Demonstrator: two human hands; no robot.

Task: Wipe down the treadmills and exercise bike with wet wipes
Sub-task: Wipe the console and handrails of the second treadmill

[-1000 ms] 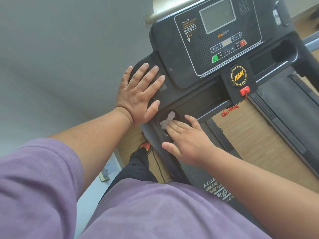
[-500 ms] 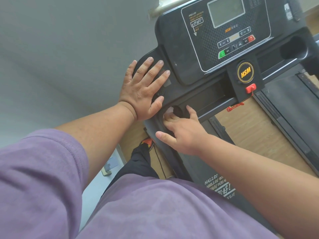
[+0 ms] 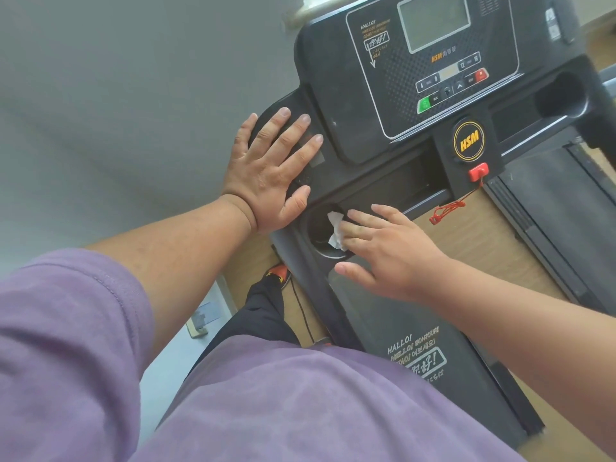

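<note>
Black moulded plastic is filling most of what I am looking down at: the black plastic treadmill console with its grey display and button panel, tilted away from me over the dark running belt. I am bracing my left hand flat on the console's left wing, fingers straight and spread, gripping nothing. My right hand is pressing the small crumpled white wet wipe under its straightened fingertips at the right rim of the round black cup-holder recess; the fingers are not curling round the wipe, only pinning it. To be doing this well, I judge I should be sweeping round the whole rim and down into the recess, keeping the wipe bunched under my fingertips, and staying clear of the red safety-key clip nearby.
</note>
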